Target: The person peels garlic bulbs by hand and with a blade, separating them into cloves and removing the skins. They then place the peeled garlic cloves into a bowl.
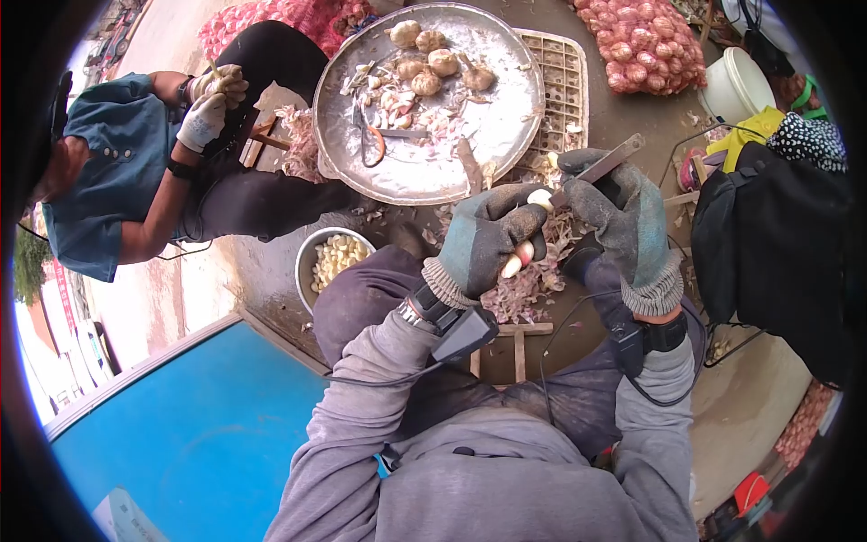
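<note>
My gloved left hand (483, 237) is closed around garlic cloves. One pale clove (541, 199) sticks out at the fingertips, and reddish-white cloves (518, 258) show lower in the grip. Just to the right, my gloved right hand (632, 226) grips a knife (616, 157), its blade pointing up and right and its near end close to the pale clove. Beyond both hands lies a large round metal tray (343, 135) with several whole garlic bulbs (442, 62), loose cloves (395, 107) and a tool with an orange handle (374, 144).
A bowl of peeled cloves (337, 259) stands left of my knee. Papery skins (519, 296) litter the ground between my legs. At left another person (117, 154) in white gloves sits working. Net sacks of garlic (639, 45) and a white bucket (736, 86) stand at the back right.
</note>
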Demonstrator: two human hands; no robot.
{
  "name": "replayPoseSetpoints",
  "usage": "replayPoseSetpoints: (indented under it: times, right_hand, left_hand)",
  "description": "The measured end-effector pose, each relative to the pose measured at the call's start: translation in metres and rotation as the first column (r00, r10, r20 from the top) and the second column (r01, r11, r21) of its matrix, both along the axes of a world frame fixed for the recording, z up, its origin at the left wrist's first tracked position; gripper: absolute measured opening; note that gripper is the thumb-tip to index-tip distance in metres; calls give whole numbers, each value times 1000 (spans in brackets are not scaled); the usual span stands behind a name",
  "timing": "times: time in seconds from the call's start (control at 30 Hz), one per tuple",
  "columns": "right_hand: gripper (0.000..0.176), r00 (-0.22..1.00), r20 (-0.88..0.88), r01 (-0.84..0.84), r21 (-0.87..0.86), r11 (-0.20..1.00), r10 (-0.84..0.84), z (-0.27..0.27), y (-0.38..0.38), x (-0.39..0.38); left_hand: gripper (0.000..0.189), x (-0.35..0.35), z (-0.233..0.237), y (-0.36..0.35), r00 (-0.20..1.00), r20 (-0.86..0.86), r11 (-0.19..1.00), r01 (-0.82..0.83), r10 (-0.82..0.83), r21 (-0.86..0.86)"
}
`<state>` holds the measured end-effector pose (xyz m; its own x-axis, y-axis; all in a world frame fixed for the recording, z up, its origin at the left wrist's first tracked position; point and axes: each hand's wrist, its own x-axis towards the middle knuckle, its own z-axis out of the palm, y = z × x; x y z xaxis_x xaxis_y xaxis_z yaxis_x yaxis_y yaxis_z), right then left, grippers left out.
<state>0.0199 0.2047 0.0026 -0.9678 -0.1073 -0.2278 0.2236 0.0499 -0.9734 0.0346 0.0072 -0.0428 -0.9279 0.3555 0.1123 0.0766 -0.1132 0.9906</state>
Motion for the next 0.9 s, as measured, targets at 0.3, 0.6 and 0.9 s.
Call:
replayPoseSetpoints:
  times: [0.3,0.6,0.9]
  right_hand:
    - [30,989,-137,79,192,978,-53,-16,-18,6]
    - [28,992,-61,108,32,994,-106,-17,-30,9]
    - [25,994,15,108,-144,984,-107,-13,-35,4]
  left_hand:
    - [30,-2,8,2,745,667,990,-84,-13,112]
    - [36,10,-19,1,806,550,885,-74,-218,460]
    - [26,10,-13,2,957,286,990,-85,50,110]
